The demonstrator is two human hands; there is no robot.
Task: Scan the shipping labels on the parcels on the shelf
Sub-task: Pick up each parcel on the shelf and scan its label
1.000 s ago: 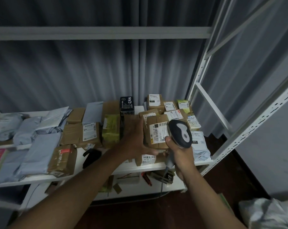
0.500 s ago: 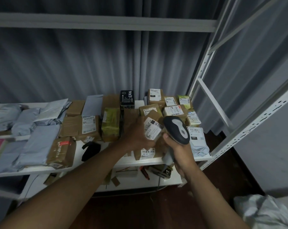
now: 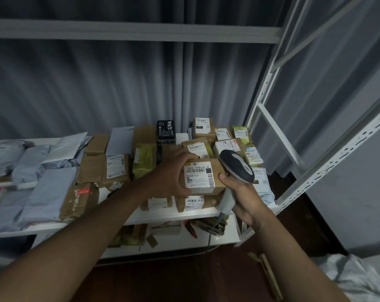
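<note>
1. Cardboard parcel [image 3: 203, 177], its white shipping label [image 3: 199, 174] facing up, is gripped by the left hand [image 3: 170, 177], fingers curled round its left edge, above the front of the shelf [image 3: 176, 214].
2. Right hand [image 3: 242, 197] wraps the handle of the grey scanner [image 3: 237, 168], whose head overlaps the parcel's right corner.
3. More boxes lie behind and beneath; a black box [image 3: 166, 130] stands at the back.
4. Grey mailer bags [image 3: 47, 192] cover the shelf's left side.
</note>
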